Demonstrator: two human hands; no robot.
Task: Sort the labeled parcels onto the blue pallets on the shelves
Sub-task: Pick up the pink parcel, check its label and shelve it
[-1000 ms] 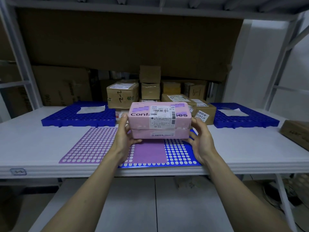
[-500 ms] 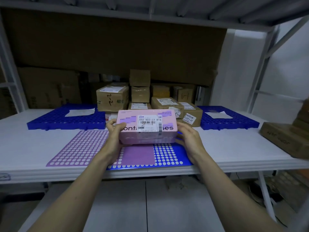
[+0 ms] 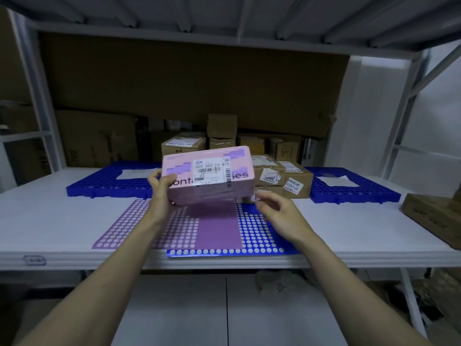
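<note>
Pink parcel (image 3: 208, 177) lifted above the dotted mat (image 3: 219, 228) | my left hand (image 3: 162, 189) alone grips its left end | right hand (image 3: 279, 216) has let go, fingers loose | next: pick a blue pallet (image 3: 109, 182).

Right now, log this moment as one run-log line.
left hand: grips pink parcel, lifted, tilted | right hand: off parcel, fingers loosely curled | blue pallets: one paper sheet each

A purple-and-blue dotted mat (image 3: 199, 227) lies flat at the front edge of the white shelf board (image 3: 50, 221), a large sheet of brown cardboard (image 3: 189, 86) leans across the back — big plain cartons (image 3: 97, 138) stand below it at the left — under grey metal racking (image 3: 224, 18).
</note>
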